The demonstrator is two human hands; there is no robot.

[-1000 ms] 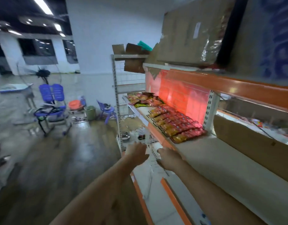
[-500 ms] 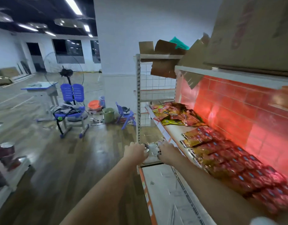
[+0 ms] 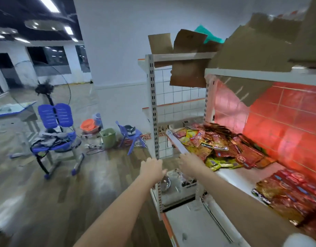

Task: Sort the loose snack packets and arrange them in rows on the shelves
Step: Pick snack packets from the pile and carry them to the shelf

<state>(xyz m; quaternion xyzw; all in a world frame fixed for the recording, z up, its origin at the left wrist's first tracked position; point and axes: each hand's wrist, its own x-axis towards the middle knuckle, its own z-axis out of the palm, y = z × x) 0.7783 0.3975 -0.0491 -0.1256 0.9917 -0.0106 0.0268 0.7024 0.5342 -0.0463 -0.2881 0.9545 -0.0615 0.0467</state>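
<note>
A loose heap of red, yellow and brown snack packets point(image 3: 219, 147) lies at the far end of the white shelf point(image 3: 230, 173). Nearer me, red packets point(image 3: 285, 193) lie in tidy rows on the same shelf. My left hand point(image 3: 151, 169) is stretched forward beside the grey shelf upright point(image 3: 154, 122), fingers loosely extended, holding nothing. My right hand point(image 3: 191, 164) reaches along the shelf's front edge, just short of the heap, and is empty too. Both hands are blurred by motion.
Cardboard sheets point(image 3: 189, 56) lie on the top shelf. A lower shelf point(image 3: 189, 220) carries a metal bowl point(image 3: 165, 181) and small clutter. On the wooden floor to the left stand a blue chair point(image 3: 55, 132), a green bin point(image 3: 108, 138), an orange basin point(image 3: 87, 125) and a fan point(image 3: 44, 90).
I have moved along the shelf toward the loose heap, which now looks much closer. Both hands stay stretched forward and empty, the right one now near the heap.
</note>
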